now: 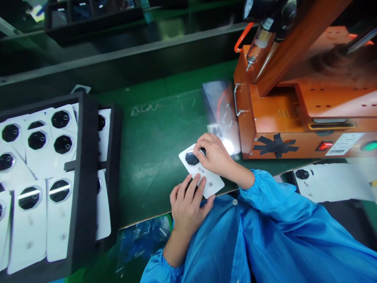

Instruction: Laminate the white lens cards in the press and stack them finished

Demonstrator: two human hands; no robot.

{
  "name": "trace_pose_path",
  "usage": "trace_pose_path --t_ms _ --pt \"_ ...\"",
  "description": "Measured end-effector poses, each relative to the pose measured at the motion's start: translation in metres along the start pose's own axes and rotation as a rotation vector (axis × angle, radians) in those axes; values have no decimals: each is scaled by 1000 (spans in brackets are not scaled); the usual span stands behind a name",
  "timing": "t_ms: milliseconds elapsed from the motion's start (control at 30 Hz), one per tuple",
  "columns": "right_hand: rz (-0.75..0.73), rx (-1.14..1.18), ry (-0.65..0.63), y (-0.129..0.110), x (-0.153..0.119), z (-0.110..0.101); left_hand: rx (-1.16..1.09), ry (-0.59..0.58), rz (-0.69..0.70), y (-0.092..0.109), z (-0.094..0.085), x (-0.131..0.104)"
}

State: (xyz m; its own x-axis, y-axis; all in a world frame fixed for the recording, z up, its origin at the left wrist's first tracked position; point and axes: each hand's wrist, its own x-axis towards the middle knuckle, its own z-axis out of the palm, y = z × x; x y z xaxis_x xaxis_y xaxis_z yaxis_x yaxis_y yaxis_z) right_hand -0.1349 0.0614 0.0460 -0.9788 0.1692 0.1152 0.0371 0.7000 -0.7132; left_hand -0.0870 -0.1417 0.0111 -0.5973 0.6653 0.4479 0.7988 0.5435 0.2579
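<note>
A white phone back cover (pixel 216 182) with a dark octagonal camera window (pixel 192 158) lies on the green table near its front edge. My left hand (pixel 188 200) rests its stretched, slightly spread fingertips on the cover's lower left edge. Bent over the camera window, my right hand (pixel 215 153) has its thumb and index finger pinched together at the window's right side. Whatever may be between those fingertips is hidden or too small to make out.
To the left, a black tray (pixel 84 177) holds several similar white covers. An orange press machine (pixel 268 129) stands at the right, clear plastic film (pixel 220 114) beside it. Another white cover (pixel 332 182) lies at the right, below the machine.
</note>
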Motion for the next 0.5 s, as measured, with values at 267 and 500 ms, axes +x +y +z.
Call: trace_pose_path --t_ms 267,500 --pt "15 -17 32 2 1 3 5 9 5 1 0 4" --pt "31 -37 30 0 2 2 4 4 -4 1 0 0"
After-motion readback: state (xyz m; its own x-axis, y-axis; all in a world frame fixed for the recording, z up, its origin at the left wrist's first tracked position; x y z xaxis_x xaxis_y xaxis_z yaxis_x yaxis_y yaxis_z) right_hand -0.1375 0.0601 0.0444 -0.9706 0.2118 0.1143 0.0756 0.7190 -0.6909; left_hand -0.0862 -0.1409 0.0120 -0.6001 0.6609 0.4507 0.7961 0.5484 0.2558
